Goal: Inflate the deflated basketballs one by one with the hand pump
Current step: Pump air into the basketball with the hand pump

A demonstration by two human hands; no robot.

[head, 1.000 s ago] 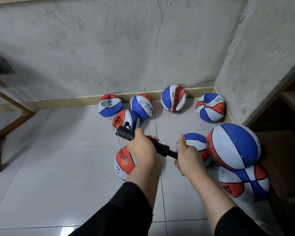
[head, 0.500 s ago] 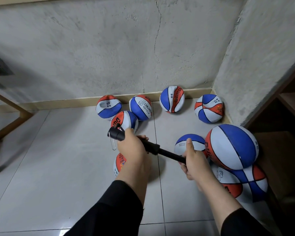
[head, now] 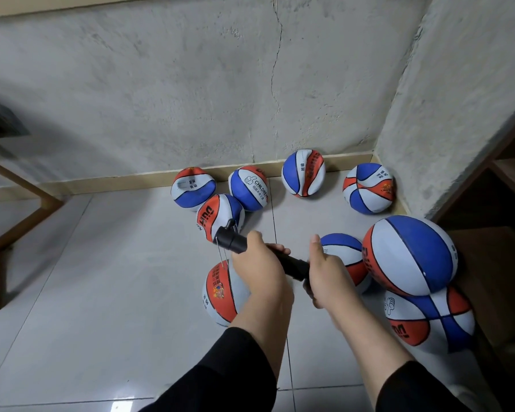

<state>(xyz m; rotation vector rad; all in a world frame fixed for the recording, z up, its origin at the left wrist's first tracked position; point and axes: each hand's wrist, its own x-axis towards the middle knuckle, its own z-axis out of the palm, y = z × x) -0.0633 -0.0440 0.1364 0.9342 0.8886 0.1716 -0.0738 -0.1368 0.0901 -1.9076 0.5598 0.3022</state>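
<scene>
My left hand [head: 257,263] grips the pump [head: 244,248] barrel, my right hand [head: 329,275] grips its handle end. Pump axis runs up-left to down-right; hose drops from the far-left end to the ball [head: 220,292] on the floor, under my left hand.

left sleeve [head: 220,379]: black, plain long sleeve, pushed back so it ends partway along the forearm; soft folds at the cuff edge.
right sleeve [head: 416,388]: same black fabric, likewise ending partway along the forearm.
left hand [head: 257,267]: bare, no glove, ring or watch showing.
right hand [head: 329,278]: bare, likewise unadorned.
</scene>
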